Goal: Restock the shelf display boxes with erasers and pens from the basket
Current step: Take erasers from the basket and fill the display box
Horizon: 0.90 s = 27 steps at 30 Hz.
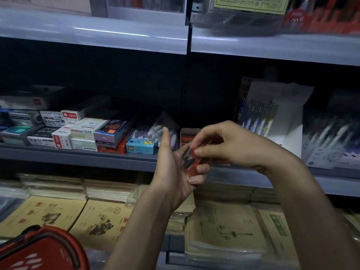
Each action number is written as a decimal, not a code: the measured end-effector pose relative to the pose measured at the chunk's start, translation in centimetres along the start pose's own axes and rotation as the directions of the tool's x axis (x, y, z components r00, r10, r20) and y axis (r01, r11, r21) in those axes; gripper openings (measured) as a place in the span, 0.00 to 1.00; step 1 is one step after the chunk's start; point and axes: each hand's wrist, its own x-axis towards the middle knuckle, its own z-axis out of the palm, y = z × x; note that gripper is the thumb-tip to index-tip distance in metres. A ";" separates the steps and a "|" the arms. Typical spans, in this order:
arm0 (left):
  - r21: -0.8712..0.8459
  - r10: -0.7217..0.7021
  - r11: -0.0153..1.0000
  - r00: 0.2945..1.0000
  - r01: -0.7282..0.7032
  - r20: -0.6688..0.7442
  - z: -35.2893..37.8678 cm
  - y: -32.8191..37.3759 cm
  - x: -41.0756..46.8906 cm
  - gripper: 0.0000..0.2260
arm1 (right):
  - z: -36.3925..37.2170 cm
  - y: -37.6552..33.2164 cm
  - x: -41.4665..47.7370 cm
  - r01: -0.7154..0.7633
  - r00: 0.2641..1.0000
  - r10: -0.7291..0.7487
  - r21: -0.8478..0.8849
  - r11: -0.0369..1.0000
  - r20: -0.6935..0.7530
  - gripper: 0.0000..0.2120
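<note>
"S207" on white-red box far left of the hands | "0.5" on white box left of them | "deli" on blue box just left

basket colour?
Red, with black rim trim and a white logo; the basket shows bottom-left in the head view.

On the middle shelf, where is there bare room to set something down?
The middle shelf has a bare gap between the blue box and the red display box, behind the left hand. Left of that, small boxes crowd it; to the right stand pen display boxes.
</note>
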 end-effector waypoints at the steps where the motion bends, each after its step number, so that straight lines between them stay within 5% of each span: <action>1: 0.018 0.005 1.000 1.000 -0.005 -0.022 0.0 0.0 0.0 0.39 | -0.2 0.2 0.1 0.004 0.997 -0.002 0.021 1.000 -0.076 0.03; 6: 0.425 0.215 0.902 0.929 -0.072 -0.300 -0.6 -0.3 0.4 0.21 | -1.2 2.6 1.4 -0.206 0.889 0.227 0.096 0.974 -0.397 0.02; 9: 0.611 0.364 0.784 0.878 -0.109 -0.310 -1.0 -0.6 0.7 0.10 | -1.1 4.2 2.0 -0.290 0.829 0.292 0.081 0.954 -0.477 0.04; 17: 0.658 0.405 0.741 0.872 -0.137 -0.274 -1.2 -1.0 1.0 0.08 | 0.0 6.7 3.5 -0.498 0.737 0.309 -0.176 0.849 -0.601 0.06; 27: 0.655 0.414 0.741 0.869 -0.148 -0.273 -1.4 -1.0 1.3 0.08 | -0.2 6.3 3.0 -0.341 0.762 0.196 -0.126 0.931 -0.617 0.06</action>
